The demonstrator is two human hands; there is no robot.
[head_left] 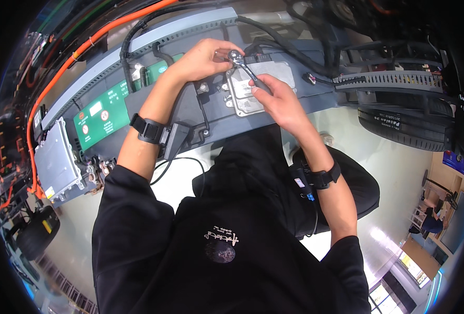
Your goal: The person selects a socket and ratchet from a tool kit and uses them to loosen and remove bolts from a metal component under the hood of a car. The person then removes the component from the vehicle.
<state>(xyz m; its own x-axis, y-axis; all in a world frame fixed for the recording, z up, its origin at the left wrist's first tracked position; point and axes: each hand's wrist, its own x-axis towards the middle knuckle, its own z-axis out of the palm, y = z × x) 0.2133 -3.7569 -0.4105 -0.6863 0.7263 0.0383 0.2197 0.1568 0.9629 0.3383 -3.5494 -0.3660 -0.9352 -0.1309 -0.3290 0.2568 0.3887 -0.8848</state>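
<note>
Looking down, we see both hands at a silver module that is bolted on a grey panel; we take this module as our landmark. The right hand lies over the lower right part of the module and is wrapped around the dark handle of a ratchet. The shiny head of the ratchet sits at the upper left corner of the module. The left hand comes from the left of the module, and its fingertips pinch the ratchet head, so both hands are closed on the same tool. We cannot see the fastener under the head, because the fingers hide it.

We judge that the step in hand is the turning of a bolt at this corner: the left hand steadies the head, the right hand swings the handle. The next move, in our opinion, calls for a short swing of the handle while the head stays pressed straight down, because black cables run just above the module and leave little room. If the head tilts, the socket can slip off.

Left of the module we see a green label on the panel, and far left an orange cable and a silver box. Right of the module lies a tyre.
</note>
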